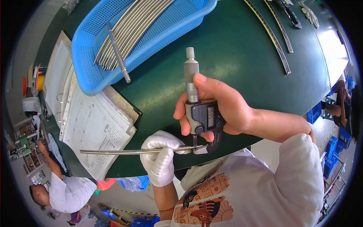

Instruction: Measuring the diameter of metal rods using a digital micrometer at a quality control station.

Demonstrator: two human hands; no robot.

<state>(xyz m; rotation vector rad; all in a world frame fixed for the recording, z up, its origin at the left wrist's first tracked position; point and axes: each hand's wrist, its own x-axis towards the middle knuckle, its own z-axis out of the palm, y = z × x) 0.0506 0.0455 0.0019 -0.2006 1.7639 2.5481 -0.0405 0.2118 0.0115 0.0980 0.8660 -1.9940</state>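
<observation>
One dark green worktop (234,49) fills most of the view. On it, at the upper left, stands one blue perforated basket (94,79) holding a bundle of long metal rods (128,28) (too tightly packed to count), with one further rod lying slantwise across them, its stepped end over the basket's near rim. Just beside the basket, partly under its corner, lies one open ring binder (94,128) of printed drawing sheets. At the upper right, three long thin curved strips (274,41) lie on the worktop, well apart from the hands.

Two hands work at the near edge. The right hand (223,108), bare, has its grip closed around one digital micrometer (200,113), held upright with its thimble pointing away from the person and its small display facing up. The left hand (162,155), in a white glove, has its grip wrapped around one thin metal rod (128,151) that runs level toward the left; the rod's right end sits in the micrometer's measuring gap, just below the right hand.

One other person in a white shirt (70,193) is at the lower left, away from the worktop.
</observation>
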